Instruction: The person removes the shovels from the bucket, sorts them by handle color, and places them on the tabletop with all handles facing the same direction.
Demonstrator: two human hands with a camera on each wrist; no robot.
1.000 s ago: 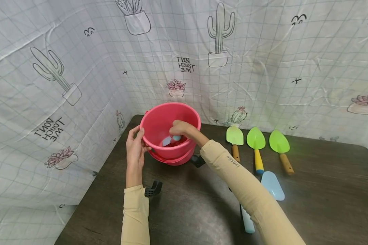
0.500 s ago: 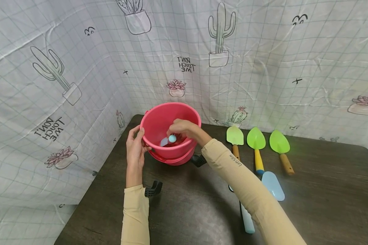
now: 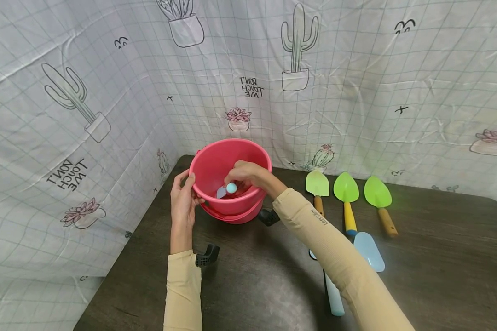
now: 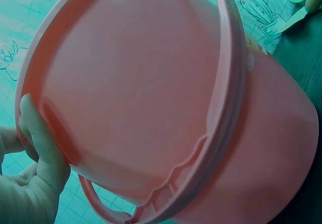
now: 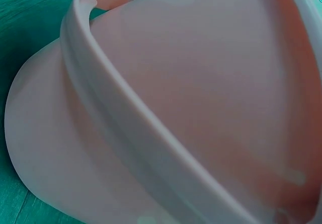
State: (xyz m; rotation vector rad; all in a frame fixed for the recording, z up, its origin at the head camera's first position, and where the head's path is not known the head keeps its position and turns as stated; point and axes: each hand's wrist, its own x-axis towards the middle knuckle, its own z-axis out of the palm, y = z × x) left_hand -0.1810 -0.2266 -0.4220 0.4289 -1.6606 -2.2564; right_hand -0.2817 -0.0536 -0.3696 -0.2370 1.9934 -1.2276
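In the head view, a pinkish-red bucket (image 3: 232, 147) tilts toward me at the left back of the table. My left hand (image 3: 183, 197) grips its left rim; the left wrist view has that hand's thumb (image 4: 44, 138) inside the rim. Reaching in over the right rim is my right hand (image 3: 243, 172), its fingers curled at a trowel whose round light-blue handle end (image 3: 231, 188) faces up. Beside it in the bucket lies a pale blade (image 3: 221, 191). The right fingertips are partly hidden, and the right wrist view has only the bucket (image 5: 191, 83).
Right of the bucket lie three green-bladed hand shovels (image 3: 317, 184), (image 3: 345, 186), (image 3: 377, 191). Nearer are a light-blue blade (image 3: 368, 250) and a light-blue handle (image 3: 334, 299), partly under my right sleeve (image 3: 335, 257). A patterned curtain (image 3: 356, 92) stands behind the dark table (image 3: 257, 285).
Inside the bucket, the light-blue handle end has shifted slightly left and shows more fully. My right hand has moved a little left with it. The left hand stays on the rim.
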